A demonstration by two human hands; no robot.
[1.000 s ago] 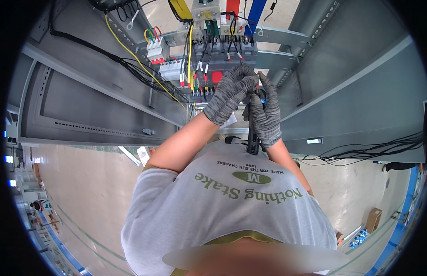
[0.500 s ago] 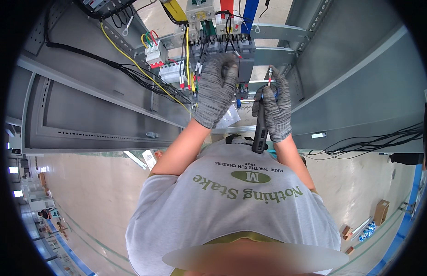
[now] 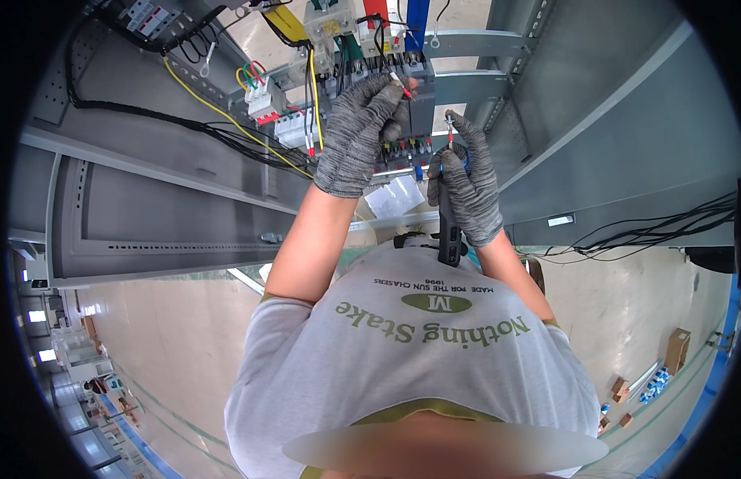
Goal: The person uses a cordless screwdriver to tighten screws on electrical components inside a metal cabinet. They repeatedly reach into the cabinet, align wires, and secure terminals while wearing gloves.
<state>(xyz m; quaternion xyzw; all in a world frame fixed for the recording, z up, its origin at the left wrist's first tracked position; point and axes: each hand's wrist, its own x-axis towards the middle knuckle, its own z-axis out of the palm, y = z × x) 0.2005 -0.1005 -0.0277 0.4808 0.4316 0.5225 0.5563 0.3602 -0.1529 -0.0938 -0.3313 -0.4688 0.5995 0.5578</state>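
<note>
My left hand [image 3: 357,137], in a grey knit glove, is closed in front of the breakers. Its fingertips pinch a black wire [image 3: 401,86] by its end, which has a red sleeve and a white marker. My right hand [image 3: 472,188], gloved alike, wraps round a slim black electric screwdriver [image 3: 449,233], its handle toward my chest and its bit pointing away. A small screw [image 3: 449,120] sits at the bit's tip, beside my raised index finger. Dark grey circuit breakers [image 3: 419,120] lie beyond and partly behind my left hand.
White miniature breakers [image 3: 264,100] with coloured wires stand left of my left hand. Yellow, red and blue busbars [image 3: 416,24] run at the far side. Grey cabinet panels [image 3: 626,136] flank both sides. A clear plastic bag [image 3: 394,196] lies between my forearms. Black cables [image 3: 650,238] hang at right.
My left hand has shifted left and slightly away from me; the red-sleeved wire end now shows at its fingertips. My right hand keeps the screwdriver, a little further left. The view has shifted slightly.
</note>
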